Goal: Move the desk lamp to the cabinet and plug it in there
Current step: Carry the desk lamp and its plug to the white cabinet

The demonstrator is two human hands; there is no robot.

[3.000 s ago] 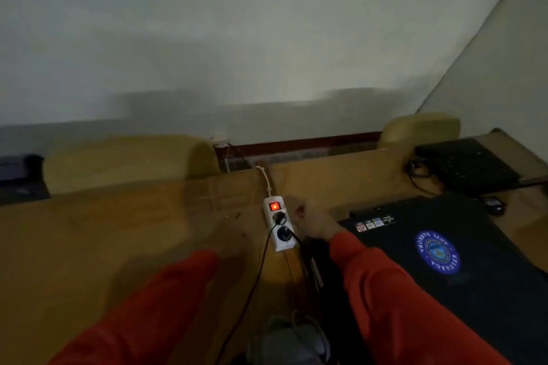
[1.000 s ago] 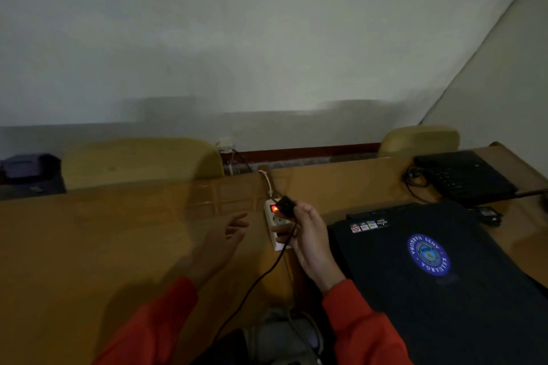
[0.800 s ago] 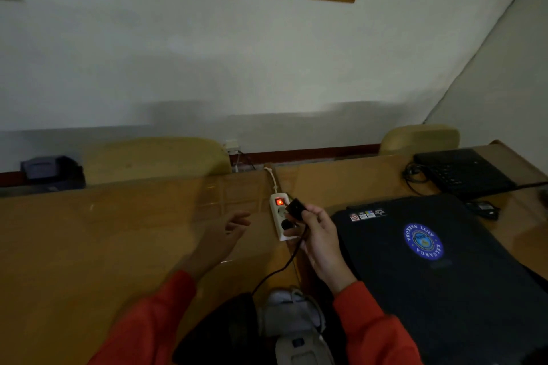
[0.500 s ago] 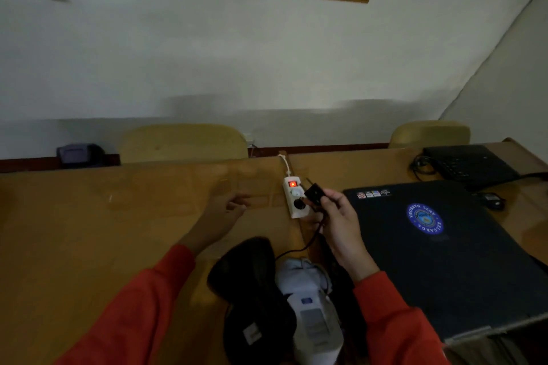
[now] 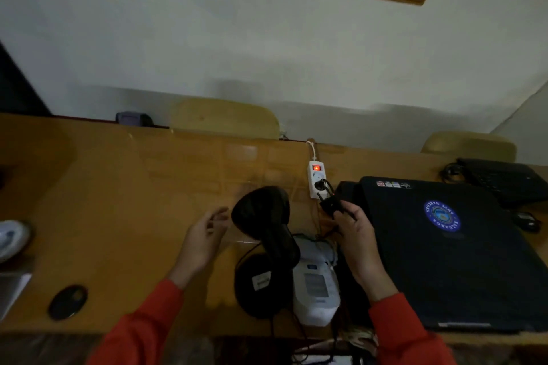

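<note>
A black desk lamp [image 5: 267, 234] stands on the wooden desk [image 5: 118, 201], its round base near the front edge and its head bent over toward the wall. My right hand [image 5: 354, 234] is shut on the lamp's black plug [image 5: 330, 204], held just in front of the white power strip [image 5: 316, 179] with its prongs pointing at the strip. The strip's red switch glows and another black plug sits in its socket. My left hand [image 5: 204, 235] hovers open just left of the lamp head, not touching it. No cabinet is in view.
A closed black laptop [image 5: 444, 252] fills the desk's right side, with a second laptop [image 5: 504, 181] and a mouse [image 5: 527, 221] behind it. A white device [image 5: 315, 284] lies beside the lamp base. A small dark disc [image 5: 68, 301] sits front left. Two tan chair backs [image 5: 225, 118] stand against the wall.
My right hand pulled the lamp's plug out of the power strip and lifted it back toward me. The view tilted down, bringing the lamp and the desk's front edge into sight.
</note>
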